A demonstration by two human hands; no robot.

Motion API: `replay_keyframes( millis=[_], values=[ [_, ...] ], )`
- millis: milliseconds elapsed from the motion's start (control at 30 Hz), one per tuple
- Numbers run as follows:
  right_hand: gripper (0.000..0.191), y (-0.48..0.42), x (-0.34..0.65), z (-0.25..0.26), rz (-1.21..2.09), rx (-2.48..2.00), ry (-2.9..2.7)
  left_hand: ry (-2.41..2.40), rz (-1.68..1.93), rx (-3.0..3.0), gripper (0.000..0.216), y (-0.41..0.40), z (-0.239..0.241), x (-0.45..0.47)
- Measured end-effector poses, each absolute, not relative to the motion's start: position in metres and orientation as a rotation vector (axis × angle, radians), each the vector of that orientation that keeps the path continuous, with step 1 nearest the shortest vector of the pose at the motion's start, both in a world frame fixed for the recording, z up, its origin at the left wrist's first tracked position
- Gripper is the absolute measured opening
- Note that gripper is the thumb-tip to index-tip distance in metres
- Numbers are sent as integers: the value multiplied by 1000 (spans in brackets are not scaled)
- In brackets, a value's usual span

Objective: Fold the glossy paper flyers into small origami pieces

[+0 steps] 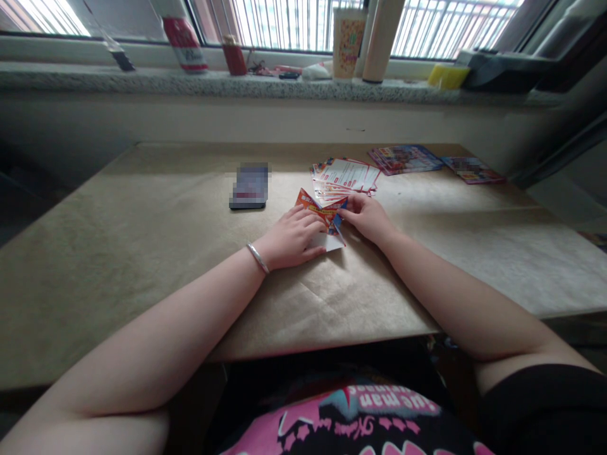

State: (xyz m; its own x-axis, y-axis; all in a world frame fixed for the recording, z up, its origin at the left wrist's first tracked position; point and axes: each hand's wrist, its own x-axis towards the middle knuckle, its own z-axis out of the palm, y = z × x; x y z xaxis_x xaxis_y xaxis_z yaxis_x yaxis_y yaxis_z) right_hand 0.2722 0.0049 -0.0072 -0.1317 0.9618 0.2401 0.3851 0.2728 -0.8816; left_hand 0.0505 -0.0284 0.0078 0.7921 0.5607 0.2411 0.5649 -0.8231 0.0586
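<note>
A partly folded printed paper (309, 201), orange and blue on one face and white on the other, lies on the table in front of me. My left hand (294, 237) rests on it from the left with the fingers stretched out over the folds. On its right edge, my right hand (365, 218) pinches a blue flap between thumb and fingers. My fingers cover part of the paper. Just beyond it, a fanned pile of white printed sheets (348, 177) with red edges is spread out.
A phone-like dark object (250, 186), blurred, lies to the left on the beige-covered table (142, 253). Colourful printed stacks (408, 158) sit at the back right. On the windowsill stand a red-and-white can (184, 44), a patterned cup (348, 44) and a yellow item (447, 76).
</note>
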Motion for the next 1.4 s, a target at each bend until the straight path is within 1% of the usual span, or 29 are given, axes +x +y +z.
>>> replay_keyframes(
  millis=[67,100,133,200,267,433,533,600,700,767,1000,1133,1267,1400],
  values=[
    [14,3,272,-7,839,-1312,-1649,-953,-451,-2956,43,-29,7,50],
    [15,2,272,-6,812,-1340,-1653,-968,-511,-2938,47,-30,6,50],
    [18,1,273,-6,780,-1357,-1666,-985,-581,-2908,54,-30,5,50],
    [22,0,273,-5,731,-1371,-1698,-1018,-702,-2835,75,-29,2,49],
    [24,-2,273,-3,707,-1380,-1718,-1024,-754,-2787,95,-28,-2,47],
    [25,-7,271,2,649,-1387,-1748,-1012,-701,-2801,125,-23,-5,46],
    [21,-7,270,0,664,-1369,-1771,-1078,-644,-2815,134,-22,-5,47],
    [18,-6,270,-4,743,-1317,-1795,-1138,-606,-2821,133,-24,-3,48],
    [18,-4,271,-11,892,-1235,-1820,-1177,-543,-2844,127,-27,1,49],
    [18,-3,271,-13,925,-1216,-1822,-1170,-519,-2857,123,-28,2,50],
    [15,-6,271,-9,786,-1223,-1912,-1144,-468,-2868,112,-27,3,50],
    [14,-8,272,-7,714,-1211,-1962,-1106,-491,-2870,99,-29,6,50],
    [12,-12,272,-5,757,-1170,-1962,-1086,-529,-2862,87,-30,9,49],
    [11,-14,271,-2,765,-1158,-1945,-1079,-543,-2853,82,-31,10,49]
  ],
)
